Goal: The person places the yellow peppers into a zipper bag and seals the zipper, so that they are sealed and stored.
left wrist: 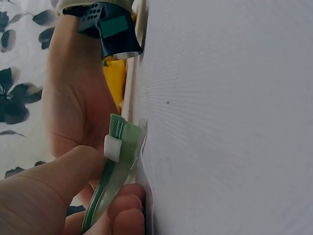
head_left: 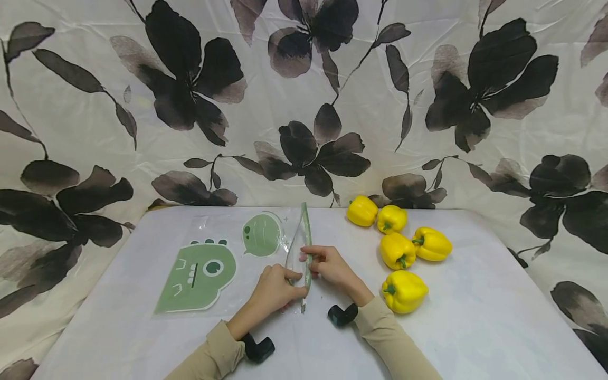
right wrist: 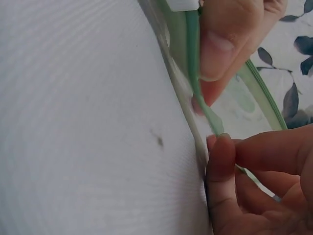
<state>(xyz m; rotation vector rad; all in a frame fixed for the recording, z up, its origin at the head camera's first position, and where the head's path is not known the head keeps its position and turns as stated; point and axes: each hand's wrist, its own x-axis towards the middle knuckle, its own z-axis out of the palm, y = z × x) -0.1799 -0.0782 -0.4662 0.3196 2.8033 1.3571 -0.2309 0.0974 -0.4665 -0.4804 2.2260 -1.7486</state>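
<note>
A clear slider zip bag (head_left: 193,274) with a green dinosaur-face print lies flat, its green zipper edge (head_left: 306,224) raised on the right. The edge is parted at the far half, showing a gap in the mouth. My left hand (head_left: 273,287) pinches the near part of this edge between thumb and fingers, beside the white slider (left wrist: 112,148) in the left wrist view. Farther along, my right hand (head_left: 332,266) pinches the green strip between thumb and index finger. In the right wrist view, the strip (right wrist: 210,117) stretches between both hands' fingertips.
Several yellow bell peppers (head_left: 398,250) lie to the right of the bag, the nearest beside the right forearm. A white cloth covers the table (head_left: 480,316). Behind it hangs a floral curtain (head_left: 380,132). Dark wrist cameras (head_left: 258,348) jut from both wrists.
</note>
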